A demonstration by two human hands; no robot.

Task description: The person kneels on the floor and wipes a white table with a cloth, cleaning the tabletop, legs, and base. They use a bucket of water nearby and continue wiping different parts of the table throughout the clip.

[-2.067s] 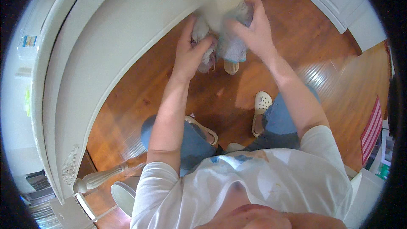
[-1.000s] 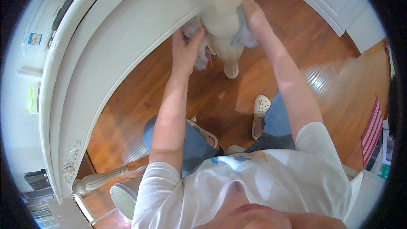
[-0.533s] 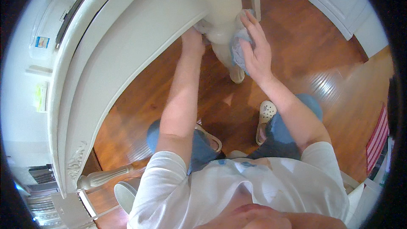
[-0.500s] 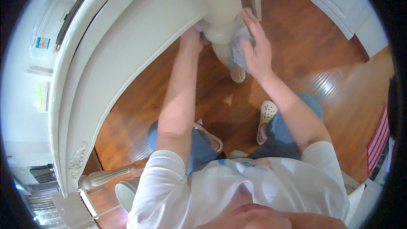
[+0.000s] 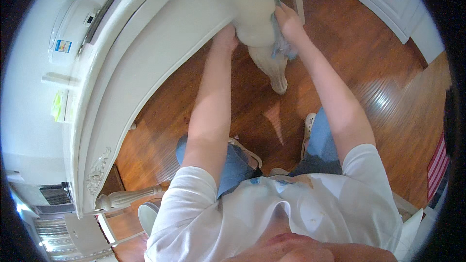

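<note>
A cream table leg [image 5: 252,12] drops from the curved apron of a white table [image 5: 170,24] and ends in a carved foot [image 5: 273,70] above the floor. Against the leg's right side, my right hand [image 5: 290,23] is closed on a crumpled grey-blue cloth [image 5: 284,47], part of which hangs below the palm. My left hand [image 5: 225,40] reaches to the other side of the leg, just under the apron's edge. Its fingers are mostly hidden there, and whether they hold anything does not show.
Glossy brown wood floor [image 5: 340,58] surrounds my feet. White cabinets [image 5: 381,0] stand at the far right, with a red-and-white striped mat [image 5: 438,165] nearer. On the left, a turned wooden post [image 5: 131,198] sticks out beneath the table. A white appliance [image 5: 68,31] sits beyond the tabletop.
My right hand has moved slightly farther up the leg, and its spread fingers have closed round the cloth. My left hand stays beside the leg. The whole view has shifted slightly.
</note>
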